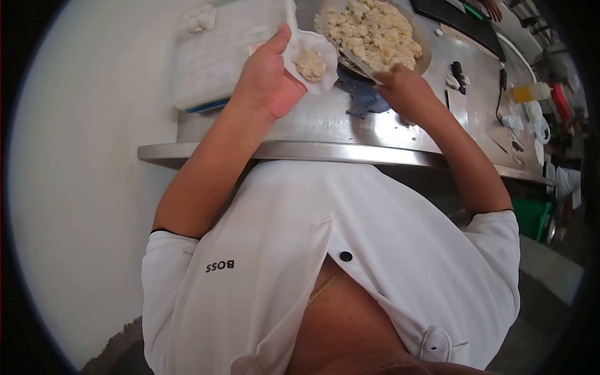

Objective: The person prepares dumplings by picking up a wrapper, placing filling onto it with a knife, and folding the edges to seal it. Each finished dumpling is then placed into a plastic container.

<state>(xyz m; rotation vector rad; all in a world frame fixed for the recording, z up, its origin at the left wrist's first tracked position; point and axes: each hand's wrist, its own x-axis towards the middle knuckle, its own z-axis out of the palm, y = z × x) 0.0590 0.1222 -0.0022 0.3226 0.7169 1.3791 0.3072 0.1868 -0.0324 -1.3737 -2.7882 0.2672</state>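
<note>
Left hand point(270, 75) cups dough wrapper point(310, 59) with filling point(310, 64), just beside bowl point(422, 59) of filling. Right hand point(407, 92) holds spatula point(361, 64) at the bowl's near edge. Blue cloth point(362, 100) under bowl.

Left hand point(270, 74): palm faces away; its fingers lie hidden behind the dough wrapper point(310, 62).
Right hand point(407, 92): fingertips hidden around a thin tool point(359, 64), too small to name.
Bowl point(427, 51): far rim cut off by the top edge.
Co-worker's hand point(492, 8): cut off at the table's far corner.
Clutter point(531, 119): right end, too blurred to identify.
</note>
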